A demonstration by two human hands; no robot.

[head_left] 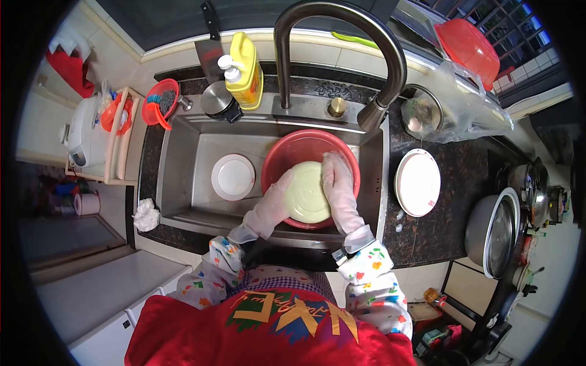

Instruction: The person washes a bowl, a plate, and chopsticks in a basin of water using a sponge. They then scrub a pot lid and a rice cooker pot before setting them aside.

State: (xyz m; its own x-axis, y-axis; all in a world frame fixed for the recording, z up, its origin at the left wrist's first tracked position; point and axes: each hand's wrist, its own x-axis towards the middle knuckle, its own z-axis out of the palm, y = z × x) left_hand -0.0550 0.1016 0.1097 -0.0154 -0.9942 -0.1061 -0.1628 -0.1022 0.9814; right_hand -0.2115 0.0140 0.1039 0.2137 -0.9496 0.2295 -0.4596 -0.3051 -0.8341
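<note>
A pale green plate or bowl [307, 194] is held between my two gloved hands over the red basin [287, 146] in the steel sink. My left hand [276, 201] grips its left edge, with the fingertips hidden behind it. At its upper right side, my right hand [337, 183] has its fingers bent and pressed together against the rim. Both hands wear translucent whitish gloves. A white plate [233, 177] lies on the sink floor to the left of the basin.
The curved faucet [342, 13] arches over the sink's back edge. Behind the sink stand a yellow bottle [247, 73] and a red bowl [160, 100]. White plates [417, 183] sit on the right counter, near a large metal pot [488, 235]. A crumpled white cloth [146, 215] lies at left.
</note>
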